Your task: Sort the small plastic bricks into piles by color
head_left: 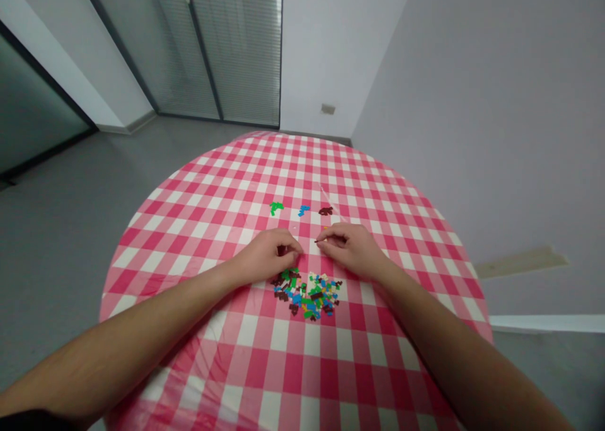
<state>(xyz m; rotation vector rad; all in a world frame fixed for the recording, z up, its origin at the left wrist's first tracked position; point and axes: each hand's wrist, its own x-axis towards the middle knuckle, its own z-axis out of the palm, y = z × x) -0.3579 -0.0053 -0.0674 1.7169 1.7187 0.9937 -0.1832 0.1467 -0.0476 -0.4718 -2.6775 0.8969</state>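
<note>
A heap of small mixed-colour bricks (309, 292) lies on the round table with the red-and-white checked cloth (293, 368). My left hand (267, 253) rests just above the heap's left end with its fingers curled together; what they hold is hidden. My right hand (347, 247) pinches a tiny dark piece at its fingertips, just beyond the heap. Farther back lie three small sorted groups: green bricks (276, 208), blue bricks (303, 210) and brown bricks (326, 211).
A grey wall rises close to the table on the right. Glass doors with blinds (227, 46) stand at the far side of the room. Grey floor (61, 204) spreads out to the left of the table.
</note>
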